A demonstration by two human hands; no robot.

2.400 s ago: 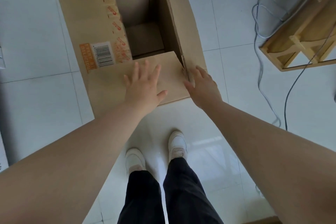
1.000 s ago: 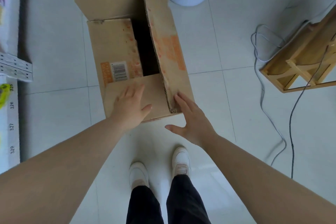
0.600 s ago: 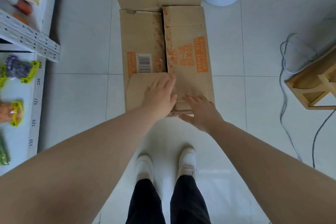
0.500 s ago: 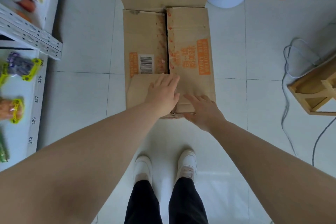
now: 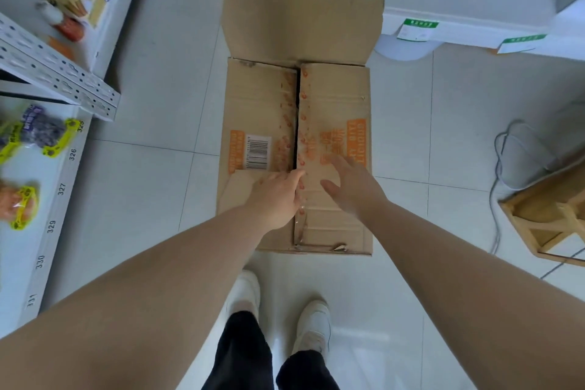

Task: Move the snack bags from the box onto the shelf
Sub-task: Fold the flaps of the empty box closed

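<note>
**Box flaps folded shut, both hands flat**

The box [image 5: 332, 98] bears orange print, seemingly Chinese characters, and a barcode label [image 5: 259, 152]. Left hand [image 5: 278, 196] and right hand [image 5: 353, 188] lie open-palmed, gripping nothing. Snack bags [image 5: 38, 133] sit on the shelf [image 5: 60, 193], numbered 326–330.

A cardboard box [image 5: 297, 149] is seen from above on a pale tiled floor [image 5: 152, 187], its two long flaps folded down and its far flap open. The left hand [image 5: 278, 196] is laid flat on the near flap by the centre seam; the right hand [image 5: 351, 190] is spread just above the right flap. Snack bags [image 5: 38, 136] are laid on a white shelf [image 5: 60, 199] at the left. White shoes [image 5: 311, 326] are visible below.
</note>
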